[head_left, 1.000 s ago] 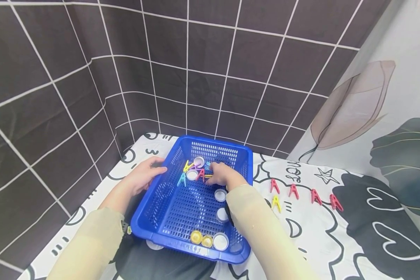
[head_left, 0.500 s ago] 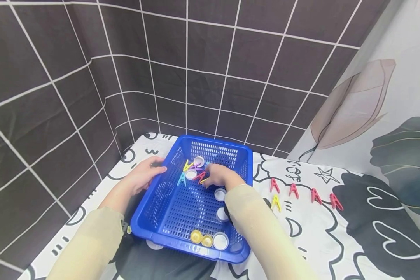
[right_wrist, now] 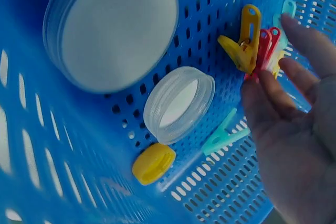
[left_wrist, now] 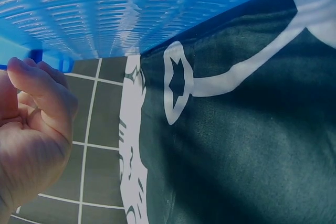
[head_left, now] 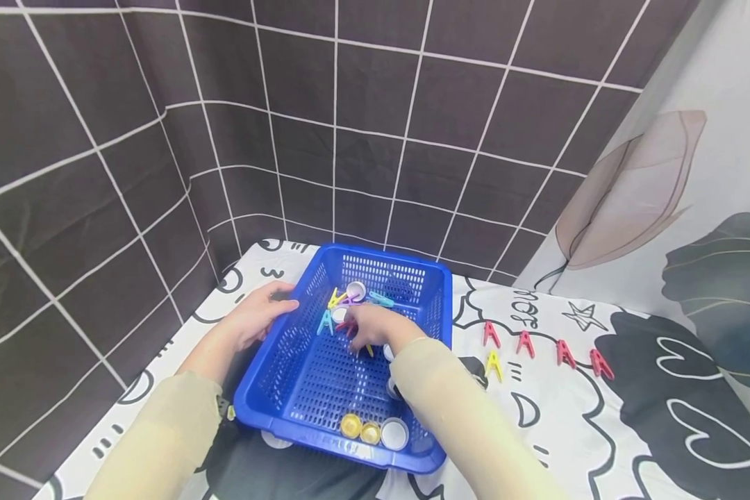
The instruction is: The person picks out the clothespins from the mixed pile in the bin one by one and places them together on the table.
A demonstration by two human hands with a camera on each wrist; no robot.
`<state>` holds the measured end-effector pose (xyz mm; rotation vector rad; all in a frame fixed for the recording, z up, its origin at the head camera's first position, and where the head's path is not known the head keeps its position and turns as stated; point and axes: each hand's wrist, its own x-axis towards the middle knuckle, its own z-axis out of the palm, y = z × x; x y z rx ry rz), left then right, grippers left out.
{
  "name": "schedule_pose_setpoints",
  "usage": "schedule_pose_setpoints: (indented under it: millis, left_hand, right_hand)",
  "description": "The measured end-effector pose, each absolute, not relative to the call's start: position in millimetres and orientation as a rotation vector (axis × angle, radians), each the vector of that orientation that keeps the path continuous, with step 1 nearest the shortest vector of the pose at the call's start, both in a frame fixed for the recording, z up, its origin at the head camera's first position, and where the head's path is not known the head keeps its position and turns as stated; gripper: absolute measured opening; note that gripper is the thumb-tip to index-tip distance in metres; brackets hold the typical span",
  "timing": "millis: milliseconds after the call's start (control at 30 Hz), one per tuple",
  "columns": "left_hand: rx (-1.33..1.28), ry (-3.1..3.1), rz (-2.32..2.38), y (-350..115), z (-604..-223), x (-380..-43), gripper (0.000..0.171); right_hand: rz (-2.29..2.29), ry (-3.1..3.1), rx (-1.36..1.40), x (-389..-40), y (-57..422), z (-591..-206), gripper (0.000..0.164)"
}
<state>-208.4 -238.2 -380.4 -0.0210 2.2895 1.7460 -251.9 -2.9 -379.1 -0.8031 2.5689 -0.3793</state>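
My left hand grips the left rim of the blue plastic basket; its curled fingers also show in the left wrist view. Inside the basket my right hand reaches over the clothespins, thumb and fingers spread around a red clothespin. Fingertips partly cover that pin, and contact is hard to tell. Beside it lies a yellow clothespin. Around the hand are a turquoise clothespin, another yellow clothespin, a purple clothespin and a second turquoise clothespin.
Several white lids, one a large lid, and two yellow caps, including a cap, lie in the basket. On the patterned cloth to the right are several red clothespins, one a red clothespin, and a yellow clothespin. Dark tiled-pattern cloth hangs behind.
My right hand has moved left and slightly forward-down within the basket. The red clothespin by its fingers and a yellow one have shifted, uncovering the turquoise pin behind. My left hand stays put.
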Motion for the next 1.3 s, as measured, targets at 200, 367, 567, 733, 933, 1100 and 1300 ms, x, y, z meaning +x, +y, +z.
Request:
schedule_pose_setpoints:
  millis: [200,367,567,733,933,1100,1300]
  left_hand:
    - [-0.013,2.302,1.733,-238.0,-381.1,-207.7,0.055]
    - [-0.033,2.308,1.724,-237.9,-381.1,-208.2,0.053]
    - [-0.004,2.294,1.744,-236.2,-382.1,-211.7,0.053]
    - [-0.002,2.288,1.75,-234.4,-381.9,-211.7,0.054]
    - [-0.007,2.305,1.744,-235.3,-381.1,-210.1,0.055]
    - [-0.018,2.301,1.742,-236.2,-381.9,-208.4,0.055]
    - [-0.027,2.289,1.752,-237.2,-383.4,-207.8,0.054]
  right_hand:
    - [-0.28,2.594,-0.711,-251.1,2.9,-379.7,0.058]
    - [-0.25,2.574,-0.696,-251.8,4.7,-380.9,0.063]
    - [-0.196,2.582,-0.663,-250.8,8.5,-377.0,0.054]
    - [-0.145,2.57,-0.64,-248.8,11.0,-375.5,0.055]
    - [-0.087,2.572,-0.624,-248.7,8.9,-378.2,0.059]
    - [-0.103,2.567,-0.618,-248.0,5.9,-381.5,0.061]
    - [-0.032,2.563,-0.637,-245.4,3.5,-381.8,0.07]
